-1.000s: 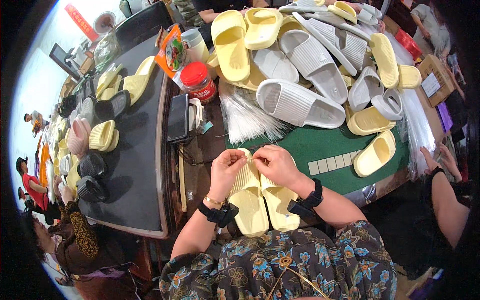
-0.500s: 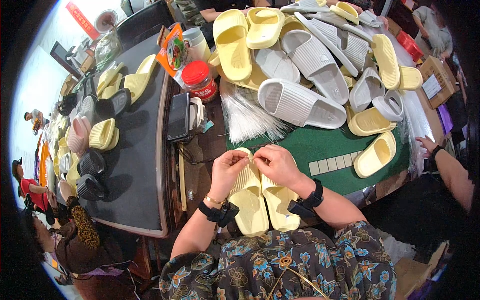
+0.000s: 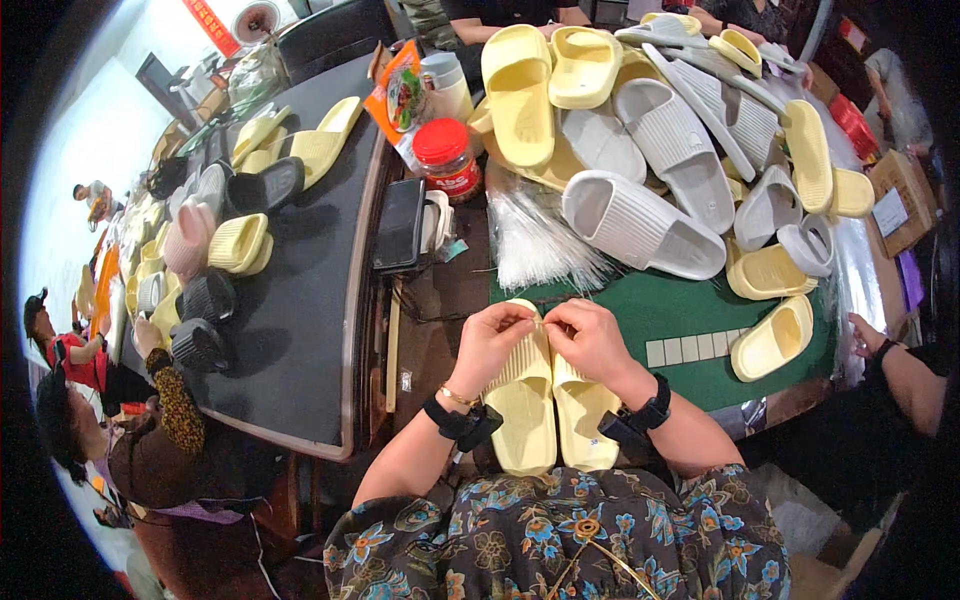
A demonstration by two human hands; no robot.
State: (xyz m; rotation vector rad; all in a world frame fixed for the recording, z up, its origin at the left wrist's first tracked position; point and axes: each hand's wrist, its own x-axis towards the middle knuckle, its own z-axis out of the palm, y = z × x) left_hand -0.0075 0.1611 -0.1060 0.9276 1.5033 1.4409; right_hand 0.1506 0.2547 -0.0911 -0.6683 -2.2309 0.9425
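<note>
A pair of pale yellow slide slippers [image 3: 522,425] lies side by side in front of me, toes pointing away. Over their straps, near the toe ends, my left hand [image 3: 490,348] and my right hand [image 3: 592,345] meet with fingertips almost touching. Both are closed in a pinch; whatever they hold is too small to make out. Just beyond lies a fanned bundle of thin white plastic strands [image 3: 545,240]. Dark straps with small devices circle both wrists, and the left one also wears a bracelet.
Grey and yellow slides [image 3: 645,225] are heaped at the back of the green mat [image 3: 690,305]. A single yellow slide [image 3: 773,338] sits at right. Left of the strands stand a red-lidded jar [image 3: 445,160] and a black tray [image 3: 401,225]. More slippers cover the left table [image 3: 300,350]; co-workers flank me.
The whole view has shifted, so the table and slippers appear further right. My hands stay pinched together over the toe ends of the yellow pair, with little other movement.
</note>
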